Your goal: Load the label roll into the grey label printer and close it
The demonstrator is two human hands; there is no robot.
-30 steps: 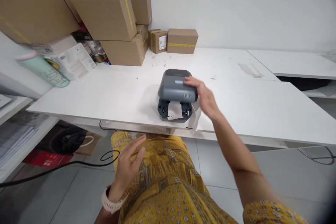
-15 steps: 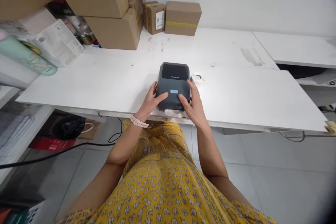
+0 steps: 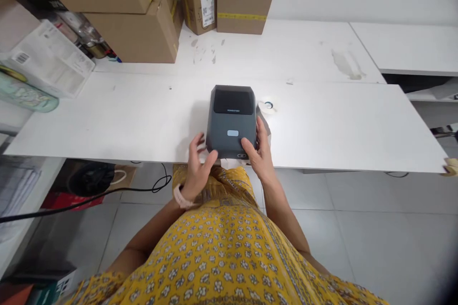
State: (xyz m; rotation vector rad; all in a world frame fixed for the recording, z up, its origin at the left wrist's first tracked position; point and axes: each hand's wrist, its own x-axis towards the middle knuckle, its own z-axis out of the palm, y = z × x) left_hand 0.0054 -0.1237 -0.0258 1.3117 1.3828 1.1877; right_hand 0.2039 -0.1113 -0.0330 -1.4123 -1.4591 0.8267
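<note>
A dark grey label printer stands near the front edge of the white table, a light button on its top. White paper pokes out below its front. My right hand grips the printer's right side, thumb on top and fingers down the side. At the front left corner, my left hand has its fingers apart and holds nothing; whether its thumb tip touches the printer I cannot tell. A small white roll lies just right of the printer.
Cardboard boxes are stacked at the back left, with a wide carton against the wall. A white package and a mint-green bottle are at the far left. A black cable hangs below the table.
My left hand has come off the printer's left side and moved back toward me, fingers spreading. My right hand stays on the printer. The camera view has shifted.
</note>
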